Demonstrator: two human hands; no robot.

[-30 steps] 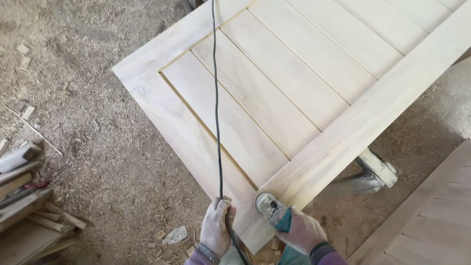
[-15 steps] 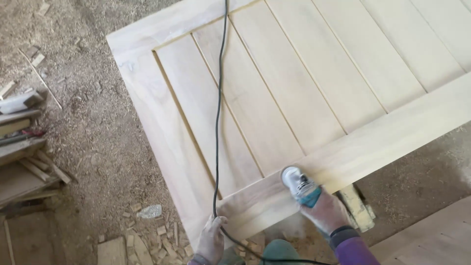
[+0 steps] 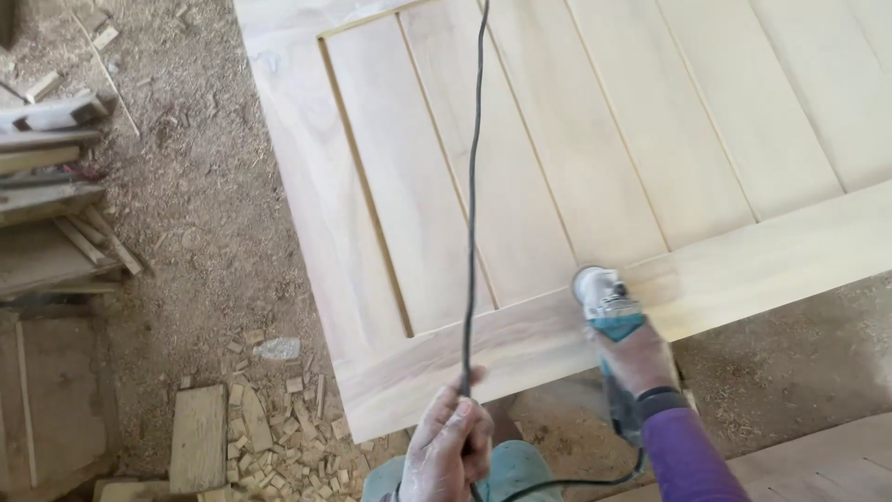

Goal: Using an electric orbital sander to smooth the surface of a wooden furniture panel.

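Since the earlier frame our view had slid along the wooden door panel (image 3: 595, 167), and our right hand (image 3: 636, 358) had carried the angle grinder (image 3: 609, 307) further along the bottom rail, while our left hand (image 3: 451, 442) had stayed low near the panel's near edge. The grinder's head sat flat on the pale rail, just below where the vertical boards met it. Our right fingers were clamped around its teal body, the purple sleeve (image 3: 688, 455) trailing behind. Our left fingers were closed on the black power cord (image 3: 472, 186), holding it up and clear so it ran straight over the boards and out of the top of the view.

We judged the grinder compact but fairly heavy and rigid, likely to tug sideways, so best gripped around its body behind the head. The cord looked limp and light, easily held anywhere along its length. The panel appeared stiff and heavy. Offcuts and planks (image 3: 56, 186) lay on the sawdust-covered floor (image 3: 204, 214) to the left.
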